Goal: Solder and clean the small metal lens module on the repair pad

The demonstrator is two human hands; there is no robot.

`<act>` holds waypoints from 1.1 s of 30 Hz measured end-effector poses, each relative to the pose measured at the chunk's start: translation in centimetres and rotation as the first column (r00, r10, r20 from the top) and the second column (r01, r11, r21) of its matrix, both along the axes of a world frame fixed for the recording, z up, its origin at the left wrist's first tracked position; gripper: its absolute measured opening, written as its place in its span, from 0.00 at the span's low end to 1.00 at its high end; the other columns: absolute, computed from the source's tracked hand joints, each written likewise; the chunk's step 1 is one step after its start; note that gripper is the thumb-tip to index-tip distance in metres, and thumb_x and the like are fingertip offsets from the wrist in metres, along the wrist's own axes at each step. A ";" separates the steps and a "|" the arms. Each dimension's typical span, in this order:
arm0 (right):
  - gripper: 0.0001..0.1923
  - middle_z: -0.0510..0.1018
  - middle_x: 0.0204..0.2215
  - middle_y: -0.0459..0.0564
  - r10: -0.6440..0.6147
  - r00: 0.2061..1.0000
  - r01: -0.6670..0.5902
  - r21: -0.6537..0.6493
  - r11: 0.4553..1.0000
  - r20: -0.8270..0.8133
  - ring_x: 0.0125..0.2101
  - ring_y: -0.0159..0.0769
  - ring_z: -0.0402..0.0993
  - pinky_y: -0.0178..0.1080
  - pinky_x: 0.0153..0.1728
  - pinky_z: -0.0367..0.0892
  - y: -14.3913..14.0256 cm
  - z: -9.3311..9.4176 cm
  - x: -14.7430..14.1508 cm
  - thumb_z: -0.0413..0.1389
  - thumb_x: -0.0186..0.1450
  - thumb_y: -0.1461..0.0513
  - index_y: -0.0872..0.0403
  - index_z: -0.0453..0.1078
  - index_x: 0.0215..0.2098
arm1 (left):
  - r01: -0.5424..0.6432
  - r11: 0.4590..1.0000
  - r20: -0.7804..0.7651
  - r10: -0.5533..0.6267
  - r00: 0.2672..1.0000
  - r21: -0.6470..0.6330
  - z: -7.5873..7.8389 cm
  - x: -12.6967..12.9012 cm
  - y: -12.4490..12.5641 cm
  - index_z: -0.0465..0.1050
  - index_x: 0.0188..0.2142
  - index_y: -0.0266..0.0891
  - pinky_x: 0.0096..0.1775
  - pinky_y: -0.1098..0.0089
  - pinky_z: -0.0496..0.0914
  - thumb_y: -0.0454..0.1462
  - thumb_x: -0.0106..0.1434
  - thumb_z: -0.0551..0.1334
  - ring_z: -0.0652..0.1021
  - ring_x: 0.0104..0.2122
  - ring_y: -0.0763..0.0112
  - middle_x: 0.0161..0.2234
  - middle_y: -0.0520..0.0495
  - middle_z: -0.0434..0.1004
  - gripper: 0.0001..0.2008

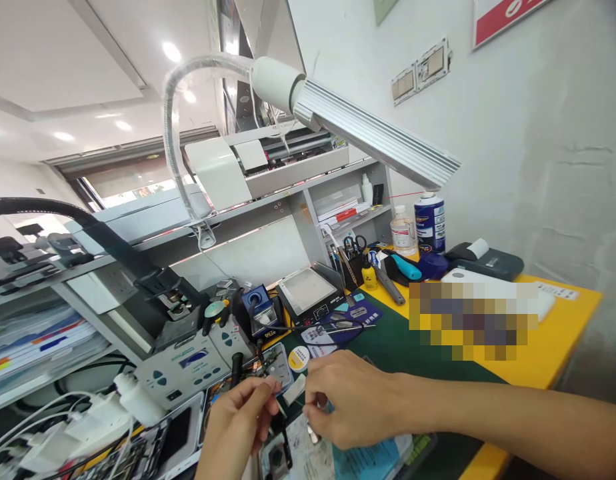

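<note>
tweezers [279, 405] pinched in left hand [237, 427] — right hand [349, 399] touching.

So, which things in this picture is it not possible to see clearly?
- Head view: what the left hand and right hand pinch is too small to tell.
- A pixelated patch covers part of the yellow table.
- The bottom edge cuts off the papers.

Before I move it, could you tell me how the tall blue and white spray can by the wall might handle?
The spray can stands tall and narrow, so a sideways push would probably tip it. Being round, it would likely roll once down. Its smooth side may be slippery.
</note>
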State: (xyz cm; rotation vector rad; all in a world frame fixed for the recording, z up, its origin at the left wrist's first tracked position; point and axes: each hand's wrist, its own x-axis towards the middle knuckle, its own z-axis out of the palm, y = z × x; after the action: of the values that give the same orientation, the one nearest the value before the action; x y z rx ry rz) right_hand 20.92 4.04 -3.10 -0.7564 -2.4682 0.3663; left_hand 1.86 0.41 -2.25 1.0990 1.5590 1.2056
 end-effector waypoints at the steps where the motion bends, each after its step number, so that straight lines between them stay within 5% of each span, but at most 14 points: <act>1: 0.07 0.77 0.22 0.48 0.000 1.000 0.000 -0.006 1.000 -0.006 0.22 0.32 0.66 0.35 0.25 0.55 0.0 0.0 0.0 0.55 0.57 0.64 0.55 0.73 0.22 | -0.004 1.000 0.006 0.004 1.000 0.002 0.1 0.0 0.0 0.76 0.23 0.34 0.17 0.78 0.50 0.52 0.43 0.72 0.60 0.15 0.81 0.19 0.51 0.69 0.22; 9: 0.08 0.81 0.27 0.46 0.020 0.999 -0.027 -0.158 0.987 -0.047 0.27 0.32 0.73 0.31 0.28 0.62 0.4 0.9 0.4 0.56 0.58 0.62 0.55 0.78 0.29 | -0.023 1.000 0.072 0.023 0.997 0.002 1.0 0.0 -0.1 0.77 0.26 0.33 0.16 0.78 0.51 0.50 0.43 0.73 0.62 0.14 0.80 0.19 0.51 0.70 0.21; 14: 0.07 0.80 0.24 0.46 0.025 0.998 -0.039 -0.238 0.970 -0.061 0.26 0.31 0.73 0.30 0.26 0.63 0.4 0.8 0.3 0.55 0.56 0.65 0.56 0.75 0.25 | -0.066 0.998 0.113 0.064 0.991 0.010 0.6 0.4 -0.3 0.77 0.26 0.33 0.16 0.79 0.51 0.49 0.44 0.72 0.62 0.15 0.81 0.19 0.51 0.70 0.20; 33: 0.04 0.79 0.24 0.45 -0.002 0.993 -0.026 -0.242 0.970 -0.116 0.25 0.30 0.72 0.31 0.27 0.63 0.4 0.5 0.2 0.56 0.54 0.65 0.55 0.73 0.26 | -0.168 0.984 0.214 0.153 0.965 0.056 -0.6 0.8 -0.4 0.78 0.27 0.33 0.15 0.79 0.51 0.47 0.41 0.74 0.60 0.14 0.82 0.18 0.56 0.66 0.20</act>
State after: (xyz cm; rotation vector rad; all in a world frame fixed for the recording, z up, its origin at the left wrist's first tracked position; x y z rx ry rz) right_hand 21.11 4.45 -2.65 -0.7942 -2.3452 0.7072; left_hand 2.70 0.06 -2.81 0.8722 1.4723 1.4494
